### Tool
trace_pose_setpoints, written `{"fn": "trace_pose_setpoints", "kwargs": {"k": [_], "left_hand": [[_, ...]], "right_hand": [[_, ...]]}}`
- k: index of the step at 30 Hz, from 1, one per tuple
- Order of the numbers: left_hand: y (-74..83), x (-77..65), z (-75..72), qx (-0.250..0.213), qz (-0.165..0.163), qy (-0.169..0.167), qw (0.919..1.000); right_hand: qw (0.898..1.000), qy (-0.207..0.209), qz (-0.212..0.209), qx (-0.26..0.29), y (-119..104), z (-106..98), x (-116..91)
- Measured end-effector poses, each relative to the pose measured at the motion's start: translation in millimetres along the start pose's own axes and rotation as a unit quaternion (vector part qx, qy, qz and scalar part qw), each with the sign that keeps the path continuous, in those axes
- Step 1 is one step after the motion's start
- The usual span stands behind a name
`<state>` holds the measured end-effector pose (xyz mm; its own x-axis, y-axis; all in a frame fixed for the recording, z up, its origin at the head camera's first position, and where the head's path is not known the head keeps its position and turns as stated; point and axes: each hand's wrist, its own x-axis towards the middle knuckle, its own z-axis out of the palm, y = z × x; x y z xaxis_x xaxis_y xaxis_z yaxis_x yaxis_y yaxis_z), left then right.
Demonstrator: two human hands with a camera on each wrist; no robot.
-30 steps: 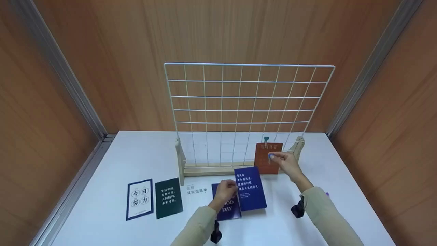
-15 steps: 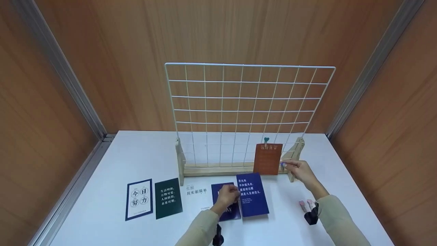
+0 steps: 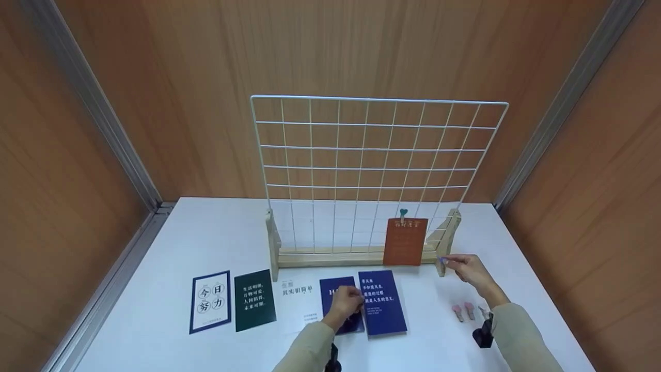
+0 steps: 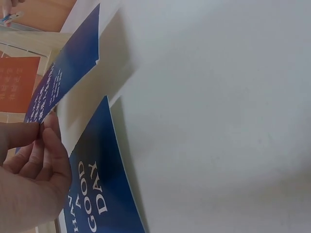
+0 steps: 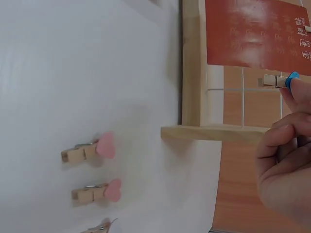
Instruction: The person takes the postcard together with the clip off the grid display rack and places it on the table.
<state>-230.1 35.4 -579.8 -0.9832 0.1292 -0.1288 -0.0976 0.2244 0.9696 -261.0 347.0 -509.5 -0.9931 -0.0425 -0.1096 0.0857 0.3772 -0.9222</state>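
My left hand [image 3: 345, 304] pinches the left edge of a dark blue card [image 3: 383, 305] with white writing. In the left wrist view this card is tilted above the white table. Below it lies a "Have a good day" card [image 4: 104, 170], partly covered by the left hand in the head view. My right hand [image 3: 472, 271] pinches a small wooden clothespin [image 5: 272, 81] by its blue end, near the rack's right foot. A red-brown card [image 3: 406, 242] hangs on the white wire grid [image 3: 361, 149] from a clothespin with a green heart [image 3: 403, 212].
A wooden base [image 3: 330, 259] carries the grid. On the table at left lie a blue-bordered card [image 3: 210, 302], a green card [image 3: 255, 300] and a white card [image 3: 297, 305]. Clothespins with pink hearts [image 5: 106, 145] lie by the right wrist.
The right hand has drawn back right and down from the red-brown card with its clothespin. The left hand has brought the blue card lower, toward the front. Loose clothespins have come into sight.
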Motion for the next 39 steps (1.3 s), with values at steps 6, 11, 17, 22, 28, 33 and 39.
{"fn": "trace_pose_setpoints", "kwargs": {"k": [6,11,17,22,28,33,39], "left_hand": [[-3.3,-1.4,1.5,0.007,-0.003,0.003,1.0000],[-5.1,-1.7,3.7,0.005,-0.016,0.003,0.9999],[-6.5,-1.3,7.7,0.016,-0.017,0.011,0.9997],[-8.4,-2.8,10.8,0.023,-0.017,0.018,0.9994],[-7.4,-5.6,10.9,0.058,0.012,0.042,0.9974],[-7.5,-5.1,11.4,0.081,0.006,0.056,0.9951],[-6.8,-3.5,10.3,0.093,0.002,0.062,0.9938]], "right_hand": [[1.000,0.007,0.016,-0.008,15,-7,-3],[0.998,0.021,0.047,-0.024,27,-9,-4],[0.995,0.039,0.087,-0.035,40,-10,-3],[0.992,0.041,0.109,-0.051,49,-9,-4],[0.991,0.045,0.115,-0.046,56,-7,-7],[0.988,0.048,0.131,-0.067,61,-6,-9],[0.985,0.054,0.135,-0.094,66,-5,-10]]}}
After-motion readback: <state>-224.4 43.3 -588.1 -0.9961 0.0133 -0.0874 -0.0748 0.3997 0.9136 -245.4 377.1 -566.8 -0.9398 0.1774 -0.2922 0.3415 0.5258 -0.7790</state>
